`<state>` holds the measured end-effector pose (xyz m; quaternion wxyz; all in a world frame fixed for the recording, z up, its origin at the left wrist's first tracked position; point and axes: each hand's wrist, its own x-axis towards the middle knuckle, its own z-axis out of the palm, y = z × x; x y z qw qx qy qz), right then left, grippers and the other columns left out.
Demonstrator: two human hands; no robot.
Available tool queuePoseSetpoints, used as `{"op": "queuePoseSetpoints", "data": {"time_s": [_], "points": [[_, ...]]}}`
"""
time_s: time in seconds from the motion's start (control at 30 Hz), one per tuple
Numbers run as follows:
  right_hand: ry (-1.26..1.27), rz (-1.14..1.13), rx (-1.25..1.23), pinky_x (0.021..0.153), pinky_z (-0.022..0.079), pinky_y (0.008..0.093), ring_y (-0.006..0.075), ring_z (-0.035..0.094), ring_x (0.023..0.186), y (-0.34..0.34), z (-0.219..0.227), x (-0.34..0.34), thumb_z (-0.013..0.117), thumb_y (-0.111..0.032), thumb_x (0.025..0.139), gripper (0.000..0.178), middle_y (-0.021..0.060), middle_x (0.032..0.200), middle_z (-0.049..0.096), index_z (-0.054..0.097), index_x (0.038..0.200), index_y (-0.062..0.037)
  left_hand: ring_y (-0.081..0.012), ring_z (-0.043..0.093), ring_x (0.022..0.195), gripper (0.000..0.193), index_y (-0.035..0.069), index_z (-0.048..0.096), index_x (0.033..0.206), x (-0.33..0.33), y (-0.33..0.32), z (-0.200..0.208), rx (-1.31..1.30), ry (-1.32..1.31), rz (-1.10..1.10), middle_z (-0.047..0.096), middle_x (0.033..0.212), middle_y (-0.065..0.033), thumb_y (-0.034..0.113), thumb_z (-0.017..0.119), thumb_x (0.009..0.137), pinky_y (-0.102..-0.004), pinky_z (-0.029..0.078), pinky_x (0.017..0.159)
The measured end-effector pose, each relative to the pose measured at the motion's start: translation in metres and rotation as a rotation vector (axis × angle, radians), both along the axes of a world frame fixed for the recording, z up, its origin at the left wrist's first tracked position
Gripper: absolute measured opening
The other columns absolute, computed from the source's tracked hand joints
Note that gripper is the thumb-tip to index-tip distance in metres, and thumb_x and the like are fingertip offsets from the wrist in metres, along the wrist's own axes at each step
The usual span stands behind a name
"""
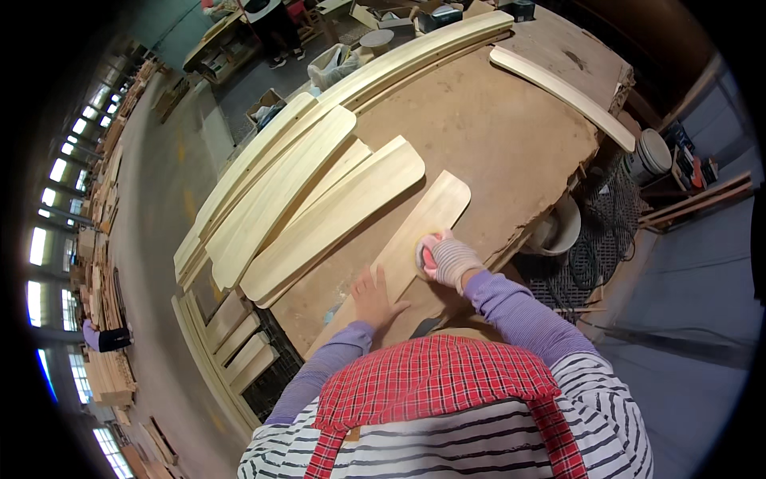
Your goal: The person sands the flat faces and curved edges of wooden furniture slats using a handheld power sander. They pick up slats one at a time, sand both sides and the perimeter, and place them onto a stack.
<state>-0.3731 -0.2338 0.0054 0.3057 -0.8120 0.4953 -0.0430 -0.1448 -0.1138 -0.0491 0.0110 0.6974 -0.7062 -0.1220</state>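
A board lies by the near edge of the surface, its rounded end pointing away from the person. The left hand presses flat on it, fingers apart, while the gloved right hand is clamped on a small pad, mostly hidden, at the board's right side. More boards overlap along the left edge, with a curved rail toward the far end, and 1 slat juts over the right edge.
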Motion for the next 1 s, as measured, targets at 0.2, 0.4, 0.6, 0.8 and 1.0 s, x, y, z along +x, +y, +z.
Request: {"op": "queuePoseSetpoints", "data": {"time_s": [0.2,0.4,0.6,0.8,1.0], "points": [[-0.025,-0.263,0.127,0.09,0.052,0.0462,0.0418,0.061,0.104,-0.024,0.032,-0.108,0.078,-0.03,0.076,0.055,0.0238,0.115,0.056,0.054,0.122,-0.0122,-0.0441,0.035,0.133,0.114,0.01,0.029,0.154,-0.015,-0.02,0.021,0.033,0.09,0.088,0.036,0.143,-0.0259,0.047,0.084,0.06,-0.0576,0.027,0.108],[-0.201,-0.37,-0.035,0.094,0.05,0.0448,0.0399,0.06,0.106,-0.023,0.02,-0.221,0.083,-0.027,0.071,0.062,0.0238,0.116,0.056,0.054,0.123,-0.014,-0.0395,0.049,0.128,0.107,0.006,0.03,0.152,-0.015,-0.071,0.086,-0.369,0.677,0.337,0.047,0.141,-0.0244,0.027,0.079,0.059,-0.0471,0.039,0.109],[-0.378,-0.4,-0.055,0.098,0.048,0.0416,0.0327,0.059,0.109,-0.029,0.022,-0.245,0.084,-0.021,0.068,0.062,0.0177,0.118,0.057,0.055,0.122,-0.01,-0.023,0.062,0.095,0.046,0.002,0.052,0.124,0.007,-0.066,0.188,-0.411,1.497,0.665,0.06,0.107,-0.0104,0.004,0.064,0.08,-0.0344,0.054,0.082],[-0.435,-0.316,-0.174,0.096,0.049,0.0418,0.0345,0.06,0.106,-0.04,0.038,-0.238,0.085,-0.02,0.068,0.061,0.0186,0.113,0.06,0.056,0.122,-0.0116,-0.0256,0.065,0.096,0.023,-0.003,0.061,0.112,-0.079,-0.003,0.072,-0.465,1.923,1.196,0.063,0.114,-0.0154,0.004,0.067,0.091,-0.0394,0.057,0.078],[-0.223,-0.244,-0.16,0.095,0.05,0.0431,0.0379,0.06,0.108,-0.073,0.041,-0.197,0.08,-0.025,0.076,0.058,0.0187,0.12,0.055,0.055,0.127,-0.0147,-0.021,0.066,0.068,0.037,-0.001,0.065,0.101,-0.166,0.036,0.024,0.645,1.351,0.889,0.068,0.074,-0.0112,0.034,0.055,0.102,-0.0314,0.053,0.063]]}}
